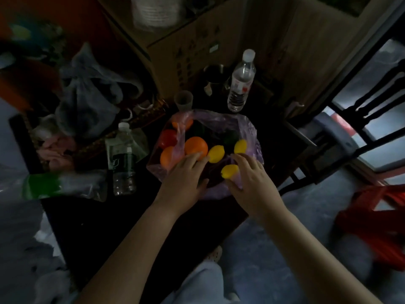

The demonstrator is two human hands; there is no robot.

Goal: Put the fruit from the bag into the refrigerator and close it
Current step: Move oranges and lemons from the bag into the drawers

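Note:
A thin purple plastic bag (247,130) lies open on a dark table. Inside it are oranges (195,146), a red fruit (167,137), dark green fruit (230,137) and three lemons. My left hand (186,174) rests at the bag's near edge, fingers spread, its fingertips touching one orange and a lemon (216,153). My right hand (252,178) curls around another lemon (229,171), thumb below it and fingers above. The third lemon (240,146) lies just beyond my right fingertips. No refrigerator is in view.
On the table stand a clear water bottle (241,82), a plastic cup (183,100), a metal mug (214,79) and a green-labelled bottle (123,159). Grey bags (87,95) crowd the left. A cardboard box (186,36) is behind, a dark chair (359,119) to the right, a red stool (377,220) lower right.

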